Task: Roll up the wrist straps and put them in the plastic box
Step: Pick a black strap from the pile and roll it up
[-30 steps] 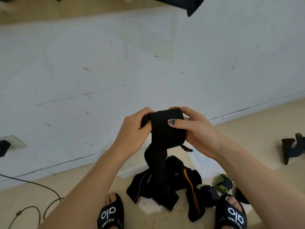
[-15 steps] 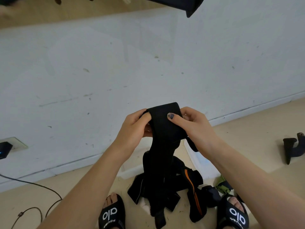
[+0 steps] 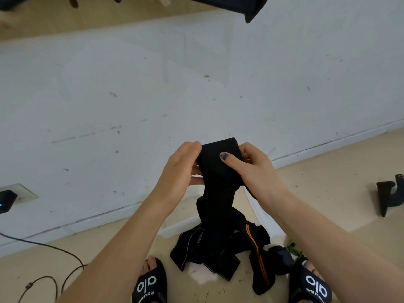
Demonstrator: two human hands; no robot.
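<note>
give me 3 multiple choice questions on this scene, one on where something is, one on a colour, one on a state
1. Where does the pile of loose straps lie?
A. on the floor between the person's feet
B. on a chair
C. on a shelf

2. What colour is the stripe on the strap at the pile's right?
A. blue
B. orange
C. white

3. How is the black wrist strap held?
A. by the left hand and right hand together
B. by one hand
C. by neither

Answers: 1 A, it sits between the two sandals; 2 B, an orange line runs along it; 3 A, both hands grip its rolled top.
</note>
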